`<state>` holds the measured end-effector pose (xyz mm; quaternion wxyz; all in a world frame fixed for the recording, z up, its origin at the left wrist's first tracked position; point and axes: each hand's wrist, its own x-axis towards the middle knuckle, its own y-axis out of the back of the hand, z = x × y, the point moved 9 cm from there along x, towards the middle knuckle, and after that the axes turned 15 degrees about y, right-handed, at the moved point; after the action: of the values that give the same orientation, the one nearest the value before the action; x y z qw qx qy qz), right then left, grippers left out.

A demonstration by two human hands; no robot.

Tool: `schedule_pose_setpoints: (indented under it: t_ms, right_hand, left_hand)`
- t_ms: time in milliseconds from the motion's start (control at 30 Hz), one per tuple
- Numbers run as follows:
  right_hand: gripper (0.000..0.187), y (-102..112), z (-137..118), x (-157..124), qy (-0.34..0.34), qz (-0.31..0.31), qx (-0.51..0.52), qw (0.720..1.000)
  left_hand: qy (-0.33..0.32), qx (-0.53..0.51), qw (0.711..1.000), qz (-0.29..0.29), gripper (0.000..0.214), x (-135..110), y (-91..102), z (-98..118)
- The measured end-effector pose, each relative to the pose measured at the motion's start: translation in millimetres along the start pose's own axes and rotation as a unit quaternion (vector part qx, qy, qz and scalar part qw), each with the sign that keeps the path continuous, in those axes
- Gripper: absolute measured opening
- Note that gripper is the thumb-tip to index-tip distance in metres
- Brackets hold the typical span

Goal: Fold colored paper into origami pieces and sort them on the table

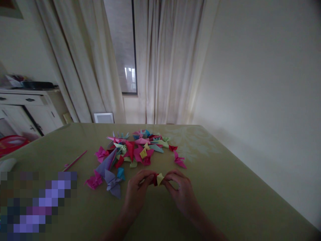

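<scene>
Curtains (175, 60) hang beyond the green table's (225, 201) far edge; over its near part, the left hand (137, 187) and right hand (182, 190) pinch folded red-and-yellow paper (159, 179), the origami pile (129, 150) lying farther left.

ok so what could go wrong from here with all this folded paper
The small red-and-yellow folded paper is pinched between the left hand and right hand, so pulling too hard could tear or unfold it. The left hand sits close to the lavender origami and could crush it. The magenta origami beyond the right hand might get knocked.
</scene>
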<state>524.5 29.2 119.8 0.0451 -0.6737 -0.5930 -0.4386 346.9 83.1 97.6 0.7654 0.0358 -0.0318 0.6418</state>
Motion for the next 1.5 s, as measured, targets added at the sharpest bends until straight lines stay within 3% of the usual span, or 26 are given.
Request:
schedule_pose_setpoints:
  t_ms: [200, 533, 767, 1033, 1267, 1500]
  right_hand:
    - [0.018, 0.7, -0.8, -0.4, 0.021, 0.008, -0.008, 1.0]
    - [0.022, 6.8, -5.6, 0.3, 0.074, 0.032, -0.033, 0.996]
    - [0.026, 11.6, 10.8, -5.6, 0.011, 0.08, -0.014, 0.997]
    - [0.021, 13.5, 18.9, -7.9, -0.031, 0.086, 0.008, 0.996]
    - [0.014, 9.6, 11.7, -5.0, 0.022, 0.083, 0.003, 0.996]
    - [0.008, 4.1, 3.7, -4.4, 0.056, 0.078, 0.015, 0.995]
  left_hand:
    - [0.013, 0.006, 1.0, 0.01, 0.021, 1.2, 1.9, -4.1]
    - [0.077, -0.033, 0.996, -0.044, 0.025, 6.7, -9.9, -26.7]
    - [0.128, -0.109, 0.984, -0.055, 0.034, 5.6, -16.1, -32.6]
    - [0.217, -0.225, 0.947, -0.079, 0.056, -1.8, -26.4, -39.6]
    - [0.239, -0.249, 0.936, -0.068, 0.057, -0.1, -24.5, -50.1]
    - [0.227, -0.212, 0.942, -0.129, 0.056, -1.4, -31.3, -48.1]
